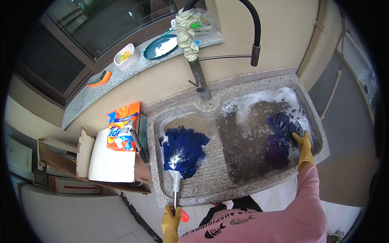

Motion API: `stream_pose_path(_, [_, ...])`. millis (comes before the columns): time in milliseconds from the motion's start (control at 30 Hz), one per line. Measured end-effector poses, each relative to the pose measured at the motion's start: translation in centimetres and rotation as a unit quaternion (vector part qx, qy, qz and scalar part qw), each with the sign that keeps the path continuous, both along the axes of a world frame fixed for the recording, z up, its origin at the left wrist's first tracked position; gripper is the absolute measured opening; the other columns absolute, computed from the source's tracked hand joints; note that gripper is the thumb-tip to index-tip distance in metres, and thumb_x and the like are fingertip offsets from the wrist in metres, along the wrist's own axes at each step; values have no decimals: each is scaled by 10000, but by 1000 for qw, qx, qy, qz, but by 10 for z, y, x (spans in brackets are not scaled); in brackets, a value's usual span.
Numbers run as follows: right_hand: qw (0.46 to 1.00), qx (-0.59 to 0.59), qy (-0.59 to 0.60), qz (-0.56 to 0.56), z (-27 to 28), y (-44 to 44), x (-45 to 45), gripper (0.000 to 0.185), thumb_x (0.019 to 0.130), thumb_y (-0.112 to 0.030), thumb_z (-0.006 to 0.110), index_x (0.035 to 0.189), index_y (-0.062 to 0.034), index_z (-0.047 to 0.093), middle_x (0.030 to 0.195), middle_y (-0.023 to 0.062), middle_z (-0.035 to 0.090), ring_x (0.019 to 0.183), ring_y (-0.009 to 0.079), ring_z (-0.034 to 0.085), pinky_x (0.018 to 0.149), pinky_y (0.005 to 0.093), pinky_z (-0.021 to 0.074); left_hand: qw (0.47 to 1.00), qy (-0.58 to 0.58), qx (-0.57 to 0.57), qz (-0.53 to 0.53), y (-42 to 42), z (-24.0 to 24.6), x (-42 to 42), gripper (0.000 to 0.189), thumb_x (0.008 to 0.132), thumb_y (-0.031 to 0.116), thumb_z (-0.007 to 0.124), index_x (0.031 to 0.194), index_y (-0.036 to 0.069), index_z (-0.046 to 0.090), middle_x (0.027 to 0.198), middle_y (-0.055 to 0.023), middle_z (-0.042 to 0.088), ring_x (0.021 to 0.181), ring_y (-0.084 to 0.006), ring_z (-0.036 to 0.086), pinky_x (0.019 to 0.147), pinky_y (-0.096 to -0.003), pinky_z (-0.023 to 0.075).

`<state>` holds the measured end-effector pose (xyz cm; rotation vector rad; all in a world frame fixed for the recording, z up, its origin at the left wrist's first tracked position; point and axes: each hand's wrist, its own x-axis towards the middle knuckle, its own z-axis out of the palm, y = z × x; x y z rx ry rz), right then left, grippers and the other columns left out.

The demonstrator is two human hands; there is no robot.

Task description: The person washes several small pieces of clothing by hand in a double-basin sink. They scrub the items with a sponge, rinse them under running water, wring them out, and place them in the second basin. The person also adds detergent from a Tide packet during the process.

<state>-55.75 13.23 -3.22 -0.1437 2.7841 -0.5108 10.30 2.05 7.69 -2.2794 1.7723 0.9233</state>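
Note:
A stone laundry sink (225,197) lies before me. My left hand (171,220), in a yellow rubber glove, grips the metal handle of a brush-like tool (176,185). Its white head meets a wet blue cloth (185,148), dusted with white powder, on the ribbed washboard side. My right hand (302,139), gloved too, touches dark blue and purple fabric (278,139) in the murky, foamy water (246,145) of the right basin. Whether its fingers grip the fabric cannot be told. The tool's underside is hidden.
A cloth-wrapped faucet (200,79) with a black hose rises behind the sink. On the stone sill (136,70) are a soap dish (126,57), a blue plate of white powder (161,47) and a scrubbing sponge (99,79). An orange detergent bag (123,127) lies on a cardboard box (111,164) at left.

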Motion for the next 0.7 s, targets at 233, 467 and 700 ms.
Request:
stream_pose_path(233, [959,93,-140,230,-30,-93,57,617,849,-438,706,1277,-10,587,1337,257,581,1274,394,551,993,478,483,998,-39,35,32,5,4,3,589,907,495,630,1305,70,548,1144,-156,713,1063,-326,690,912,-419,516])
stream_pose_path(467, [932,46,-126,337,17,-133,153,591,908,-501,625,1306,-64,617,1269,189,665,1195,393,617,1015,453,490,999,12,-21,-39,0,-36,30,584,926,444,661,1335,61,497,981,-116,706,767,-208,685,700,-356,518])
stream_pose_path(700, [969,151,162,110,11,-30,20,729,855,-340,722,1487,-146,415,1521,94,463,1412,289,419,1148,533,340,997,-19,11,-75,-10,-48,47,576,946,471,631,1346,64,548,1033,-148,732,843,-257,716,768,-394,537])
